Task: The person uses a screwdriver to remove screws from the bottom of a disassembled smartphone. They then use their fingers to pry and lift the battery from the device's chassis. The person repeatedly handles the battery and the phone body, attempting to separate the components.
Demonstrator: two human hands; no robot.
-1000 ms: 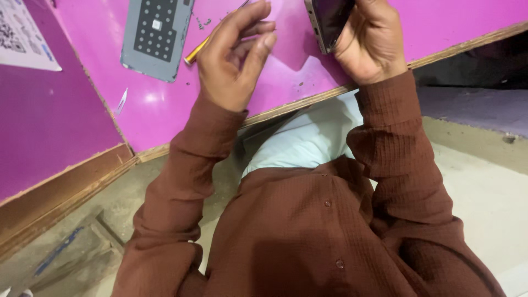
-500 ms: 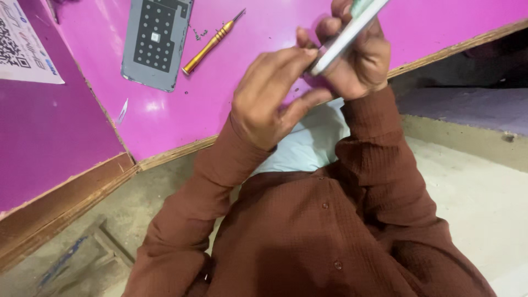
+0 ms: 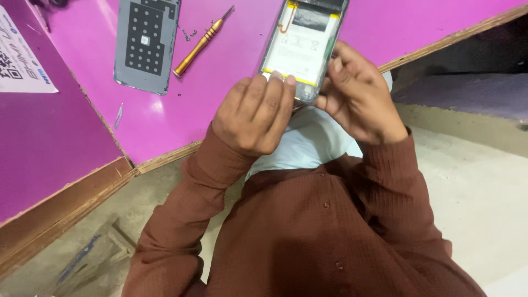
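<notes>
An opened phone [image 3: 303, 47] with its back off shows a pale battery with a yellow edge, held over the pink table [image 3: 220, 104]. My left hand [image 3: 256, 115] grips the phone's lower left corner with its fingertips on the battery's bottom edge. My right hand [image 3: 357, 96] holds the phone's lower right side, thumb on the frame. The grey back cover [image 3: 144, 44] lies face down on the table to the left. A gold screwdriver [image 3: 201, 41] rests beside it, tip pointing up right.
Tiny screws [image 3: 190, 34] lie between the cover and the screwdriver. A white printed card [image 3: 22, 60] sits at the far left. The table's wooden edge [image 3: 165, 157] runs diagonally below my hands, with a concrete floor [image 3: 484, 203] to the right.
The phone has turned from edge-on to flat, with its open back and battery facing me. My left hand moved from the table onto the phone's lower edge.
</notes>
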